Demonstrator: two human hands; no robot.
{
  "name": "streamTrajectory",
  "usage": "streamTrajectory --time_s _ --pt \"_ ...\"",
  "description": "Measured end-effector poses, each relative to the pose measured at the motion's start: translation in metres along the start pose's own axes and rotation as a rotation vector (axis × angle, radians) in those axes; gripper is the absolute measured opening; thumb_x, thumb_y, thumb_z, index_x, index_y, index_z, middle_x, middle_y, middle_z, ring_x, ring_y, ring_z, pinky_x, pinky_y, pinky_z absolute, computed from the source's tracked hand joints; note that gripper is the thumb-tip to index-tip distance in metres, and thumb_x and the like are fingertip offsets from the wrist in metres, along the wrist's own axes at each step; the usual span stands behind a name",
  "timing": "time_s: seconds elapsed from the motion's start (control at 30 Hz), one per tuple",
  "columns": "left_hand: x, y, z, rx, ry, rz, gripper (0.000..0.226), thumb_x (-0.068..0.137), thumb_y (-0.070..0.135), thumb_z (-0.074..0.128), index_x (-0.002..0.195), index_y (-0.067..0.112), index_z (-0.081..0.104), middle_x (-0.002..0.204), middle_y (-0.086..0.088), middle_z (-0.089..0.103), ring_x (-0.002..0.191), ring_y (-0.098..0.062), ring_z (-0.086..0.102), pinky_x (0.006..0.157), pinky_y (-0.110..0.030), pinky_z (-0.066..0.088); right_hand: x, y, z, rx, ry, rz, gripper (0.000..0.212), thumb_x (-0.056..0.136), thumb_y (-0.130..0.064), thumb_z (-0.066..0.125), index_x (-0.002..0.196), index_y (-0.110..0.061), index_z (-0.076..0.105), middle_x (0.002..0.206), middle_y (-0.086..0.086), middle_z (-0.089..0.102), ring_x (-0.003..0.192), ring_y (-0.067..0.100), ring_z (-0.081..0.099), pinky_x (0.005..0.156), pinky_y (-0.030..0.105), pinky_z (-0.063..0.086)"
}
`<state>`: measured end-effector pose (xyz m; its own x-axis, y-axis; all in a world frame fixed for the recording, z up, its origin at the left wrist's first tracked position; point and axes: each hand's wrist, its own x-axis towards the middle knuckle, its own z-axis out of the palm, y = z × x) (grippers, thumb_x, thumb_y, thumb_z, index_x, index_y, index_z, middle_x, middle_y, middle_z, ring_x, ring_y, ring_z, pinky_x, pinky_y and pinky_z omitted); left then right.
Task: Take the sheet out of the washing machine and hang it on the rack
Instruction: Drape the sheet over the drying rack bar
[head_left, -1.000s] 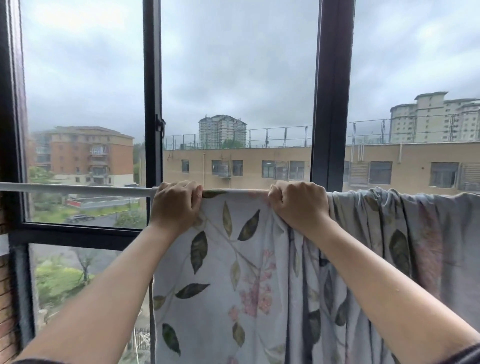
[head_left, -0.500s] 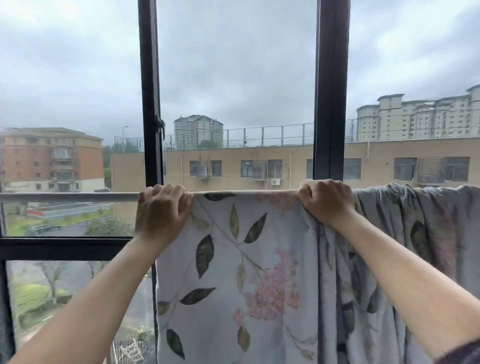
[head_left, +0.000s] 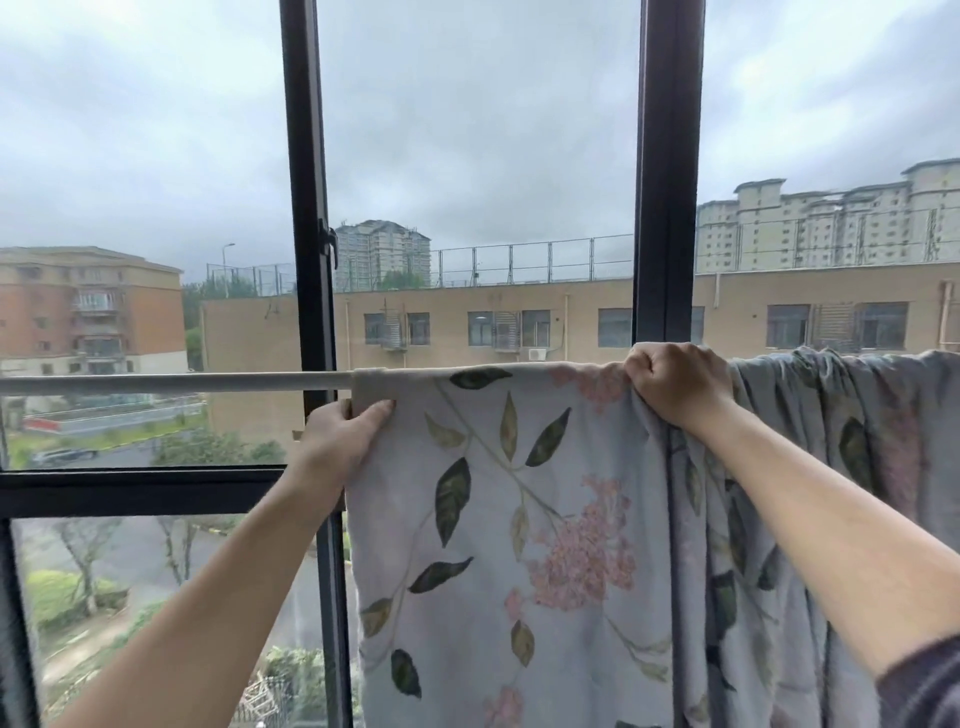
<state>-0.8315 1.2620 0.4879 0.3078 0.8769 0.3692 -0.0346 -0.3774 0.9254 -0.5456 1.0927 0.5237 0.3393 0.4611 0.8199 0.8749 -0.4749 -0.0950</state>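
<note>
At window: sheet (head_left: 519, 519) draped over rod (head_left: 171, 383). Left hand (head_left: 340, 441) pinches sheet's left edge just below rod, arm raised. Right hand (head_left: 675, 382) clenched on bunched sheet atop rod.

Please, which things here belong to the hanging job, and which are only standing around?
Job: sheet; rod; left hand, holding the sheet's edge; right hand, gripping the sheet at the rod.
Not the job: window frame; window handle; buildings outside.

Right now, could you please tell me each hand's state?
Left hand: pinches the sheet's side edge.
Right hand: grips the sheet at the rod.
</note>
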Motion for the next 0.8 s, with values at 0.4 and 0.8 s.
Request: streamTrajectory --time_s 0.4,0.8 --pt "0.083 0.063 -0.051 -0.45 -0.027 -0.267 0.014 0.092 0.01 0.044 0.101 0.002 0.051 0.09 -0.008 0.06 0.077 -0.02 0.063 0.065 -0.033 0.056 0.006 0.008 -0.002 0.024 -0.108 0.057 0.035 0.093 -0.035 0.031 0.088 -0.024 0.064 0.102 0.006 0.07 0.093 0.029 0.059 0.072 0.033 0.035" --pt "0.072 0.066 -0.061 -0.111 0.252 -0.16 0.015 0.082 -0.006 0.06 0.07 0.002 0.055 0.077 -0.014 0.059 0.071 -0.024 0.057 0.04 -0.024 0.048 0.009 -0.037 0.0 0.181 -0.075 -0.114 0.024 0.094 -0.028 0.052 0.084 -0.014 0.069 0.088 0.01 0.072 0.086 0.034 0.063 0.079 0.036 0.044"
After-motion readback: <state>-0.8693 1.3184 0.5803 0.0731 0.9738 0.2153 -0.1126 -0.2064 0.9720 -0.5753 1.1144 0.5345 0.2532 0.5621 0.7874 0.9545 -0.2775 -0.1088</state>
